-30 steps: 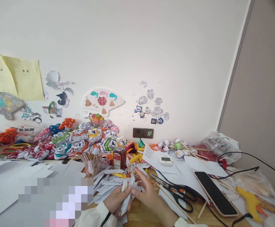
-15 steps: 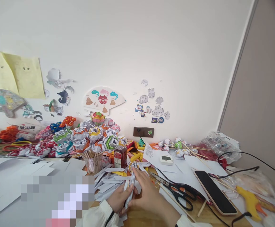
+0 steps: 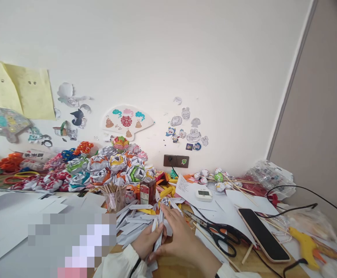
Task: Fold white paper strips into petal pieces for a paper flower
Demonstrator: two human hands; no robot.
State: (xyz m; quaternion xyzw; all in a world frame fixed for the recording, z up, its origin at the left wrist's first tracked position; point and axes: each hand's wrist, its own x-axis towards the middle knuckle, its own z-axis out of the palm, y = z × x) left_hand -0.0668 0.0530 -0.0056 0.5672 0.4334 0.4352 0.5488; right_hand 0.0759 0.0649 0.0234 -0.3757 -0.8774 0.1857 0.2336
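At the near edge of the desk, my left hand (image 3: pixel 147 242) is closed around a stack of folded white paper strips (image 3: pixel 159 231), standing them on edge. My right hand (image 3: pixel 180 236) lies against the right side of the same stack, fingers stretched forward along it and thumb pinching near its base. More folded paper strips (image 3: pixel 133 226) lie loose around both hands.
A pile of paper roses (image 3: pixel 110 170) and a cup of wooden sticks (image 3: pixel 114 197) stand behind. Black scissors (image 3: pixel 220 236), skewers, a phone (image 3: pixel 263 234), a yellow glue gun (image 3: pixel 309 245) with cables and a small white device (image 3: pixel 203 194) lie right. White sheets (image 3: pixel 14 216) cover the left.
My right hand has come down from open, curled fingers onto the strip stack and now presses along it. The view has tilted up slightly.
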